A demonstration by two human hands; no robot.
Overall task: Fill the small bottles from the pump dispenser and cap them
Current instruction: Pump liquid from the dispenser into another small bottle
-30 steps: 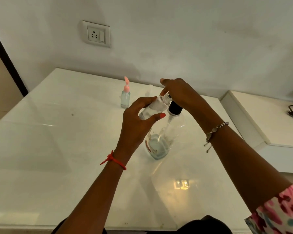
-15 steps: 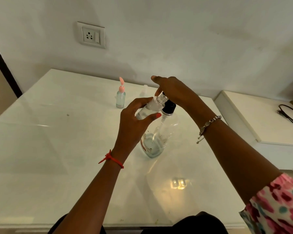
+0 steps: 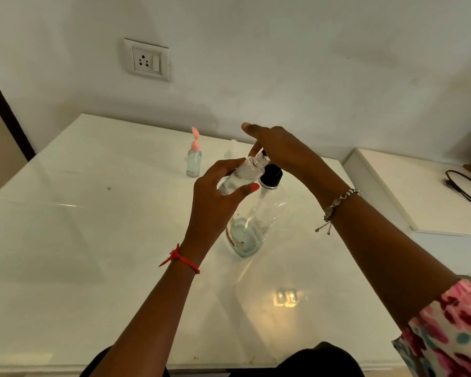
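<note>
Filling goes best when the mouth of the small bottle sits right under the pump's spout, so the person should keep its open neck pressed close there and tilt it only as much as the spout demands. The left hand is closed around the small bottle, thumb across its front and fingers behind, holding it slanted with the neck pointing up and to the right. The right hand lies over the pump head of the dispenser, palm down, with its first finger stretched out to the left; whether it grips the head or only presses on it cannot be told, since the hand hides the spout. A slow, full press would probably send less liquid astray than a quick jab, and the left hand ought to hold steady until the stroke ends.

The small bottle is clear, with a threaded neck and no cap, and seems to hold some clear liquid. The dispenser is a clear bottle with a black collar, standing near the middle of the white table, nearly empty. Farther off to the left stands another small bottle, with a pink flip cap standing open.
</note>
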